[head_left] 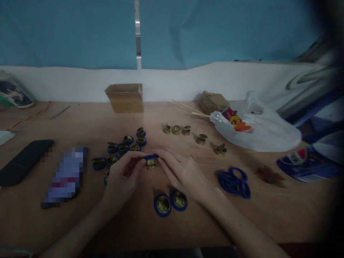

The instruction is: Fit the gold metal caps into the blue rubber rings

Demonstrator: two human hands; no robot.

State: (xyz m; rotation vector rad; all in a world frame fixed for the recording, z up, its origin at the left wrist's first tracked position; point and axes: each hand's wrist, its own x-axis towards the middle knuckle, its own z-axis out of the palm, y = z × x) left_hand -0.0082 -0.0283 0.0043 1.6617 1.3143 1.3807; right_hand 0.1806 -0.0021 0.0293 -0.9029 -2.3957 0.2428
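Note:
Between my left hand (125,173) and my right hand (182,172), both closed in a pinch, is a small brass fitting with a blue ring (152,163) round its edge. The fingertips of each hand grip one side of it. Just in front of me lie two round brass fittings in blue rings, one on the left (162,205) and one on the right (179,199). Several more ringed fittings (123,148) are grouped beyond my left hand, partly covered by it. Farther off stand several brass fittings without rings (186,130). Loose blue rings (233,182) lie piled right of my right forearm.
An open cardboard box (127,98) stands by the wall. At the right are a crumpled brown paper packet (213,102), a white plastic bag (268,130) and a blue package (309,163). A dark phone-like object (25,161) and a blurred-out item (66,177) lie at the left.

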